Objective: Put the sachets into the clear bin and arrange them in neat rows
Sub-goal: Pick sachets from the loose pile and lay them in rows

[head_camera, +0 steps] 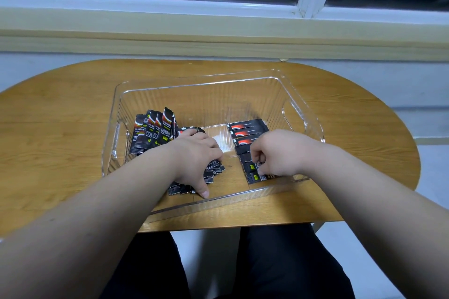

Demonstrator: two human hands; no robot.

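Left fingers, right fingers gripping sachets

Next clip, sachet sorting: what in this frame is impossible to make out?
Head view: most of the loose pile lies under the left hand; its count and the hand's grip are hidden.
Head view: the right hand covers the near end of the flat row; one sachet pinched or several, unclear.
Head view: print on the upright sachets is too small to read.

Head camera looks steeply down, close over the table
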